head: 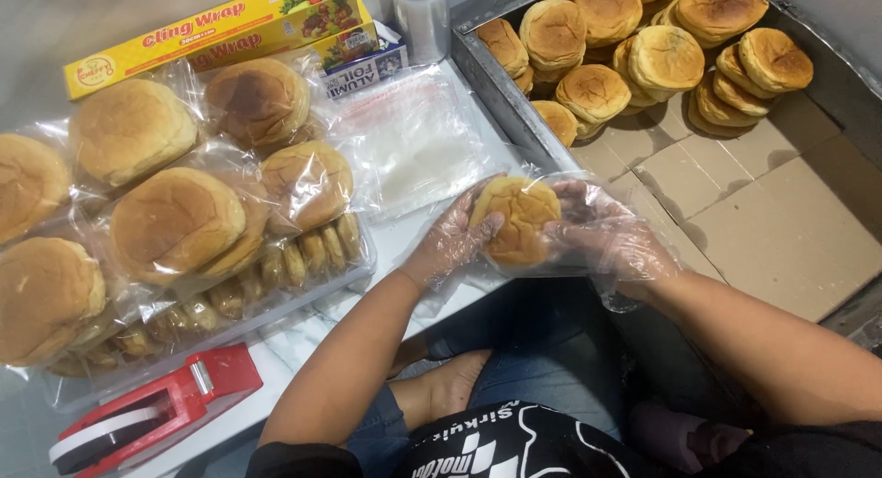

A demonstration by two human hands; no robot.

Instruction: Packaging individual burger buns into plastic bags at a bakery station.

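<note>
From the head camera, the left hand (450,239) and right hand (611,244), both in thin plastic gloves, have their fingers closed around a round bun (519,219) half inside a clear bag (634,281), held above the lap by the surface (404,235) edge. This looks like the bagging step; next calls for seating the bun fully.

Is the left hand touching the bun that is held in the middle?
Touching. The head view shows the gloved left hand with its fingers laid against the bun, no gap between them.
</note>
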